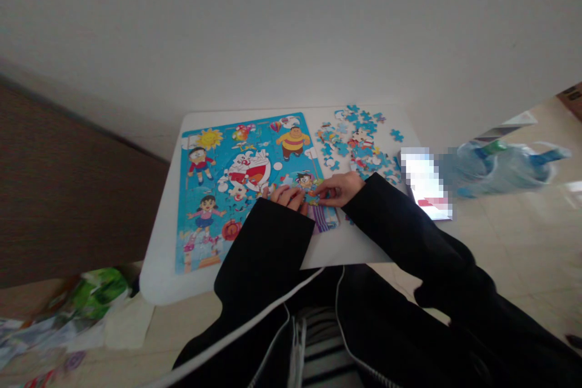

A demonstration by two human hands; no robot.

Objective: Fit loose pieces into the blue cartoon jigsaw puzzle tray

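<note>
A blue cartoon jigsaw puzzle (273, 151) lies in its board on a small white table, with most of its picture laid out. My left hand (287, 197) rests on the lower right part of the puzzle, fingers lying apart on its surface. Just to the right, my right hand (340, 188) has its thumb and fingers pinched on a small puzzle piece at the board's right side, beside the boy figure (304, 179). The fingers partly hide this piece. Loose puzzle pieces (364, 139) lie in a heap right of the board.
A phone with a lit screen (427, 185) lies at the right edge of the white table (159, 242). Large clear plastic bottles (509, 167) stand on the floor beyond. A wall (291, 42) rises behind the table. At left are a brown panel (68, 194) and a green bag (100, 292).
</note>
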